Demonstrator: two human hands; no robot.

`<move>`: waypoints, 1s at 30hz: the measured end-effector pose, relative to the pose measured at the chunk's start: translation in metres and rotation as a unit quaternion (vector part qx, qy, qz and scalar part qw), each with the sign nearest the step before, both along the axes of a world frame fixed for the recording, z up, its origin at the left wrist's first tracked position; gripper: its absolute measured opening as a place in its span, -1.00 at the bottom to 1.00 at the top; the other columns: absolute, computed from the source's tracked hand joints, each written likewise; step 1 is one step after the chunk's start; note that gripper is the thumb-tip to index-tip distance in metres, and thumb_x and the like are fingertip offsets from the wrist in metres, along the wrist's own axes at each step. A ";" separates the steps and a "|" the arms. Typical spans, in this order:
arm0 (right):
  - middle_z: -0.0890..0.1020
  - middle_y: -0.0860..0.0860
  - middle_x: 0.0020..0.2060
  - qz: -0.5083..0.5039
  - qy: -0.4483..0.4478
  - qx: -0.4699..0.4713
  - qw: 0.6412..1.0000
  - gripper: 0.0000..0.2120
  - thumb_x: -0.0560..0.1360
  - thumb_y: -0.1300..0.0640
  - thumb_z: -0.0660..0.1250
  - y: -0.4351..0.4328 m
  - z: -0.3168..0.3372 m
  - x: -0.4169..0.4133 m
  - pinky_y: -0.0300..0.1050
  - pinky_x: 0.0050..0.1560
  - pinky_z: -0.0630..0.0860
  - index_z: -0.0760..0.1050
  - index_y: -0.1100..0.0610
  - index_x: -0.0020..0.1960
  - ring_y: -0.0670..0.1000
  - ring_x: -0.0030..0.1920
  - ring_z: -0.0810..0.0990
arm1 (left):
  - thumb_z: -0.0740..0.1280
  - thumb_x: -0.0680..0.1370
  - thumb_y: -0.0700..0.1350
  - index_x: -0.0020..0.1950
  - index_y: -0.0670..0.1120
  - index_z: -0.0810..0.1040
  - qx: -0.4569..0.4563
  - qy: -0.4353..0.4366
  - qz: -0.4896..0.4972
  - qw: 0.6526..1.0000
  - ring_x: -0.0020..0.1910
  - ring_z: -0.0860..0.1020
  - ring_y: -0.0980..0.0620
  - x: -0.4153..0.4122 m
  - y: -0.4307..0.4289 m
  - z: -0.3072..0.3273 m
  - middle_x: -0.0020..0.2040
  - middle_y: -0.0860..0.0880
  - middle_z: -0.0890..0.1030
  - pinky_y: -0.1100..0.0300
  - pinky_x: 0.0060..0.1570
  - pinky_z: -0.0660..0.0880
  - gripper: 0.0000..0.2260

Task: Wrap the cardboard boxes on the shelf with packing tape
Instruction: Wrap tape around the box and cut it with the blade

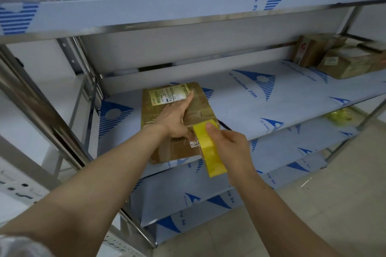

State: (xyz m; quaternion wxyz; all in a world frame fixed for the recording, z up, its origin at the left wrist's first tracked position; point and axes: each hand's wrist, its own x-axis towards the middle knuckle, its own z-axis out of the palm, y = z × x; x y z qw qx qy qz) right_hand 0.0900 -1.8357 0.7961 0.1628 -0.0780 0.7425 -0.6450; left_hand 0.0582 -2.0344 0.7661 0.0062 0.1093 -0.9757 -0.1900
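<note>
While the left hand [175,119] presses flat, fingers straight, on the cardboard box [200,100] on the shelf [271,106], the right hand [231,146] just to its right grips the tape roll [211,152] at the box's near corner, the box's length running straight ahead.

Both bare arms stretched forward, pretty straight. Left hand [177,119] laid flat on box [171,152], fingers straight, thumb dropped over front edge. Right hand [229,146] curled round roll [212,154], thumb pressed on top.
</note>
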 end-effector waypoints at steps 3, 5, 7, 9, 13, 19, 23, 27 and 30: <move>0.39 -0.09 -0.57 -0.005 -0.003 -0.001 1.000 -0.58 0.49 -0.07 0.35 0.000 -0.007 -0.001 -0.28 -0.41 0.37 0.37 0.11 -0.43 -0.14 -0.50 0.37 | 0.57 0.25 0.13 0.53 0.20 -0.21 -0.015 -0.009 -0.021 1.000 0.53 0.05 -0.05 -0.002 -0.002 -0.001 0.56 -0.05 0.07 -0.03 0.48 0.08 0.14; 0.38 -0.04 -0.52 -0.008 -0.006 -0.004 1.000 -0.61 0.49 -0.07 0.36 0.000 -0.011 -0.001 -0.24 -0.38 0.36 0.40 0.15 -0.37 -0.11 -0.47 0.36 | 0.56 0.26 0.14 0.54 0.20 -0.19 -0.023 -0.022 -0.020 0.999 0.54 -0.01 -0.05 -0.002 -0.001 -0.001 0.57 -0.07 0.02 -0.02 0.50 0.02 0.12; 0.40 0.04 -0.44 -0.011 -0.012 -0.016 1.000 -0.61 0.49 -0.06 0.36 0.001 -0.013 0.000 -0.19 -0.34 0.35 0.46 0.23 -0.31 -0.05 -0.40 0.37 | 0.56 0.27 0.14 0.55 0.17 -0.18 -0.035 -0.034 -0.018 0.999 0.55 -0.04 -0.04 -0.001 0.002 0.001 0.57 -0.08 -0.01 0.01 0.51 -0.03 0.10; 0.44 0.04 -0.42 -0.014 -0.013 -0.016 1.000 -0.62 0.49 -0.06 0.36 0.003 -0.016 0.000 -0.20 -0.33 0.37 0.48 0.24 -0.30 -0.06 -0.39 0.39 | 0.56 0.27 0.13 0.55 0.15 -0.19 -0.044 -0.043 -0.014 0.998 0.55 -0.06 -0.05 0.000 0.003 0.004 0.58 -0.08 -0.03 0.02 0.51 -0.05 0.11; 0.25 -0.12 -0.61 -0.015 0.003 0.003 1.000 -0.51 0.49 -0.05 0.35 0.005 -0.025 -0.001 -0.25 -0.44 0.26 0.21 0.07 -0.48 -0.14 -0.54 0.24 | 0.54 0.27 0.15 0.56 0.08 -0.20 -0.079 -0.077 -0.018 0.994 0.55 -0.09 -0.07 -0.001 0.006 0.007 0.58 -0.09 -0.09 0.03 0.50 -0.10 0.13; 0.26 -0.11 -0.61 -0.010 -0.007 -0.001 1.000 -0.54 0.52 0.03 0.33 0.003 -0.041 0.001 -0.33 -0.50 0.23 0.21 0.07 -0.46 -0.13 -0.55 0.24 | 0.36 0.41 0.06 0.56 0.10 -0.14 0.002 -0.239 -0.027 0.971 0.54 -0.21 -0.04 -0.005 -0.001 0.034 0.57 -0.05 -0.20 -0.06 0.48 -0.18 -0.12; 0.22 -0.13 -0.66 -0.020 -0.008 -0.007 1.000 -0.48 0.52 0.07 0.33 0.003 -0.041 -0.004 -0.37 -0.55 0.18 0.19 0.01 -0.54 -0.15 -0.61 0.21 | 0.13 0.54 0.16 0.38 0.03 0.42 0.017 -0.082 0.079 0.993 0.38 0.33 -0.14 -0.037 0.008 0.048 0.41 -0.12 0.39 -0.11 0.43 0.15 -0.55; 0.24 -0.11 -0.66 -0.018 -0.009 0.020 1.000 -0.45 0.48 -0.08 0.35 -0.004 -0.041 -0.006 -0.23 -0.42 0.22 0.29 -0.02 -0.64 -0.14 -0.58 0.23 | -0.11 0.63 0.22 0.57 -0.08 -0.07 -0.044 -0.061 0.111 0.991 0.54 -0.05 -0.12 -0.082 0.008 0.037 0.57 -0.14 -0.04 -0.04 0.47 -0.10 -0.40; 0.28 -0.11 -0.65 -0.019 -0.024 0.039 0.999 -0.52 0.46 -0.15 0.34 -0.006 -0.048 -0.010 -0.18 -0.38 0.28 0.36 -0.08 -0.59 -0.15 -0.54 0.26 | -0.14 0.56 0.35 0.56 -0.16 -0.19 -0.054 -0.110 0.155 0.980 0.54 -0.15 -0.12 -0.113 -0.007 0.022 0.56 -0.17 -0.17 -0.01 0.48 -0.17 -0.23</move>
